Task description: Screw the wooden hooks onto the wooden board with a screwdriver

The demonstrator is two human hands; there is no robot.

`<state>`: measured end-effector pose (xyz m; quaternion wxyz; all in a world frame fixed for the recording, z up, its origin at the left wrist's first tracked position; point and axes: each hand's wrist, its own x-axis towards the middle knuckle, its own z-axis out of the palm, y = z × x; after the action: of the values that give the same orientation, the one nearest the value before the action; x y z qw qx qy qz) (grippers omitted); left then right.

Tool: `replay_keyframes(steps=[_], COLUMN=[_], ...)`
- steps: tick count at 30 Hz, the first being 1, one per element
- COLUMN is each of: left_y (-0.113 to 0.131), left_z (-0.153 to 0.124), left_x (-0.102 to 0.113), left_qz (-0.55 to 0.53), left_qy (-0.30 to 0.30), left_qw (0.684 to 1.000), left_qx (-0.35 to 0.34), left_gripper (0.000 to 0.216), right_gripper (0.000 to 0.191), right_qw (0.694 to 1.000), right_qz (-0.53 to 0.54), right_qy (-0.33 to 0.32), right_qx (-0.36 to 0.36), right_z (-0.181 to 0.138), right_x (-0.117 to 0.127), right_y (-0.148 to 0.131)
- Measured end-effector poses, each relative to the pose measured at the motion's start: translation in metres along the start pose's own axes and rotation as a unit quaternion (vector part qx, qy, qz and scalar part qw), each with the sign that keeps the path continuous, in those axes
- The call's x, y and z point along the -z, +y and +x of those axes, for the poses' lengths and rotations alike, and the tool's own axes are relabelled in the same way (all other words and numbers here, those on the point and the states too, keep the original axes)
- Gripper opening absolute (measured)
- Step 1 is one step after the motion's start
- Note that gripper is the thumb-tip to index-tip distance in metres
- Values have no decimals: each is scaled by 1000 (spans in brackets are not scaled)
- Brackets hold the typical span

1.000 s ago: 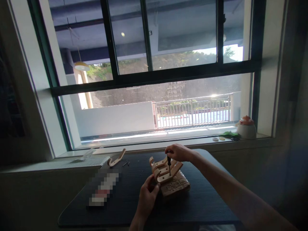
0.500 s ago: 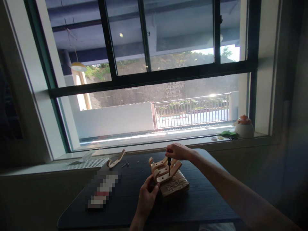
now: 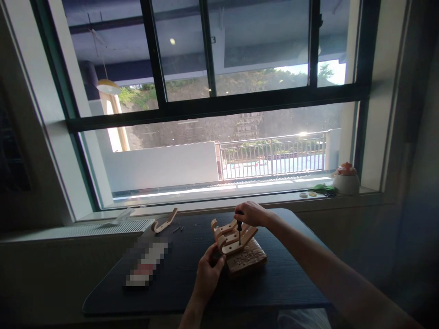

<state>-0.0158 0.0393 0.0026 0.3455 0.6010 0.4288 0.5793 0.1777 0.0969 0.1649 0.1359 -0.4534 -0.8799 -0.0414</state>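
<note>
My right hand point(image 3: 252, 214) is closed around the handle of a screwdriver point(image 3: 239, 234), held upright. Its tip meets the nearest of several wooden hooks point(image 3: 233, 248), which lie side by side with dark holes in them. Under the hooks is a brown block point(image 3: 247, 259) with a rough, pitted top. My left hand point(image 3: 209, 269) grips the curved end of the nearest hook between thumb and fingers; some fingertips are hidden behind it. Another wooden hook point(image 3: 166, 224) lies apart at the table's far left, with a few screws point(image 3: 178, 229) beside it.
The dark table point(image 3: 164, 292) stands against a window sill. A blurred-out object point(image 3: 147, 265) lies on its left part. A clear plastic bag point(image 3: 121, 217) rests on the white grille to the left. A white jar with an orange lid point(image 3: 346, 179) stands on the sill at right.
The whole view has shifted slightly, so the scene sits a little higher. Both hands keep their places on the screwdriver and the hook.
</note>
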Motion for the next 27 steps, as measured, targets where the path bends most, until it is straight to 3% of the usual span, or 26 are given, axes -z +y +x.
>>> replay_keyframes(steps=[11, 19, 27], left_y=[-3, 7, 2], left_z=[0, -2, -1], left_x=[0, -1, 0], left_qz=[4, 8, 17], left_qy=[-5, 3, 11], left_qw=[1000, 1000, 1000], left_qx=[19, 19, 7], left_gripper=[47, 48, 44], right_gripper=[28, 27, 32], right_qw=[1000, 999, 999], right_qz=[-10, -4, -26], right_qy=[-21, -23, -18], right_qx=[16, 23, 6], right_z=[0, 1, 5], right_x=[14, 9, 9], right_y=[-5, -7, -5])
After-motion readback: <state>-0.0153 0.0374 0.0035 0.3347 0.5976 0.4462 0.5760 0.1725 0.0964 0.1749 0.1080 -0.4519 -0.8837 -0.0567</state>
